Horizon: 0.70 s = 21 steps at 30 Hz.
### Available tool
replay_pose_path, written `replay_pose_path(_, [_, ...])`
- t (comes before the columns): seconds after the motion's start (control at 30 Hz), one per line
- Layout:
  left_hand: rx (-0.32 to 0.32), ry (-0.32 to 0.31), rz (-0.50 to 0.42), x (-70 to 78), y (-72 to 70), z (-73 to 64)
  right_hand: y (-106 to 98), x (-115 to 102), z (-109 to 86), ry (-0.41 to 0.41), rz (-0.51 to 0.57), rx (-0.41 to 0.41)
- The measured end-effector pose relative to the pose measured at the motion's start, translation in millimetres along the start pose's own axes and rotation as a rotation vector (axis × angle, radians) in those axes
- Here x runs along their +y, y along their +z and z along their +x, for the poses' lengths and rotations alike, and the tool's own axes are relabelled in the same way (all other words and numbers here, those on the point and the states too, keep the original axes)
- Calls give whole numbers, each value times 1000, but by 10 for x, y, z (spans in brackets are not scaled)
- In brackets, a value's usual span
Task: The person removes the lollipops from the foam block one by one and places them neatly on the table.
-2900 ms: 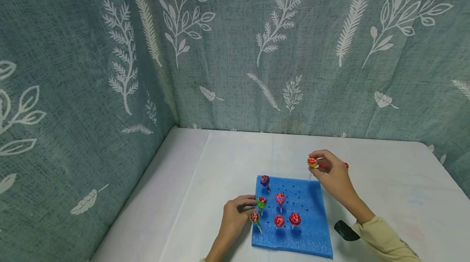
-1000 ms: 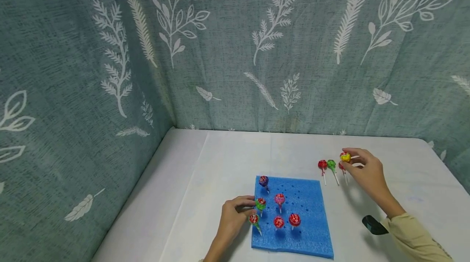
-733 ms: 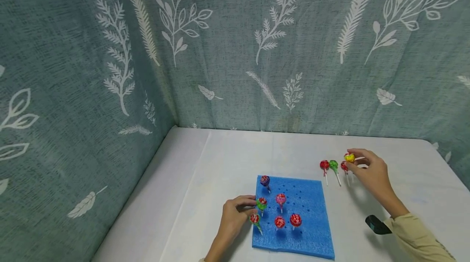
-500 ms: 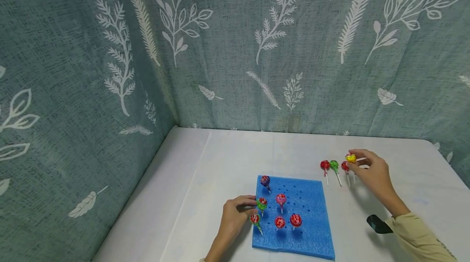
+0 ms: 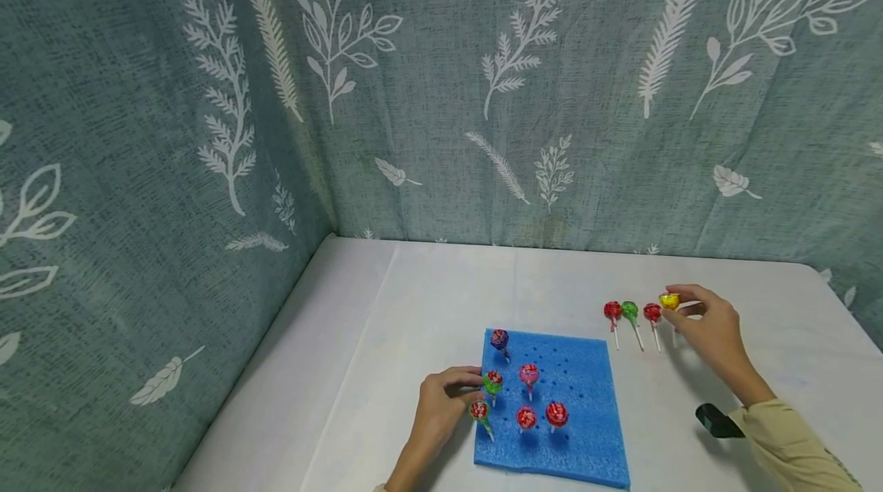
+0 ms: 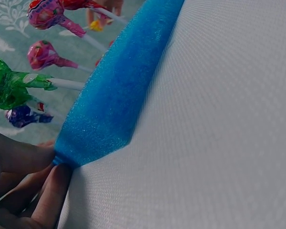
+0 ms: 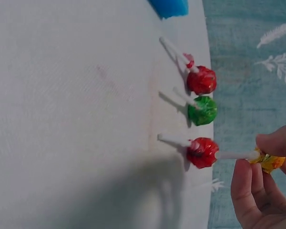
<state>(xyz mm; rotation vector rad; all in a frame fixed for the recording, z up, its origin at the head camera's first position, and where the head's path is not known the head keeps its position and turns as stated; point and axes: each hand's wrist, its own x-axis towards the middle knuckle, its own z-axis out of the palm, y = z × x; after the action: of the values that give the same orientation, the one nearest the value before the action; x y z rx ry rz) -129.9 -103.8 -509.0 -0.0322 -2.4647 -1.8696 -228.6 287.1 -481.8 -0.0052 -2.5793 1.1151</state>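
Observation:
My right hand [image 5: 710, 327] pinches a yellow lollipop [image 5: 669, 301] by its wrapped head, the white stick pointing away from the fingers in the right wrist view. Just left of it a red lollipop [image 5: 652, 313], a green lollipop [image 5: 630, 310] and another red lollipop [image 5: 612, 310] lie in a row on the table. My left hand [image 5: 441, 404] pinches the left edge of a blue foam board [image 5: 586, 431] between thumb and fingers, plain in the left wrist view [image 6: 105, 95]. Several wrapped lollipops stand in the board, among them a pink lollipop [image 5: 529, 374] and a purple lollipop [image 5: 500, 339].
Rows of small holes dot the board's back and middle. A white cloth covers the table [image 5: 386, 323]. Behind and on the left hangs a green leaf-patterned curtain [image 5: 428, 132]. A dark device [image 5: 717, 421] sits at my right wrist.
From above the board's back right corner, my right hand has moved right with the yellow lollipop, past the row of lollipops, which now shows. The left hand has stayed on the board.

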Motion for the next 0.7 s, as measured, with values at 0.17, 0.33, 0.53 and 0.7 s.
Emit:
replay_pose_path(0.17, [-4,4,-10,-8,1,-5,-51,-148,-36,86,-4,-33])
replay_pose_path(0.33, [1,21,-8,-2,-4,-8,-38,-129,-37,122,-18,-23])
replay_pose_path(0.53, [8,10,5,3,-4,-4,-11,-56,-27,175,-54,-42])
replay_pose_path(0.7, [9,0,5,-9,0,1,-18,6,-27,170,-112,-69])
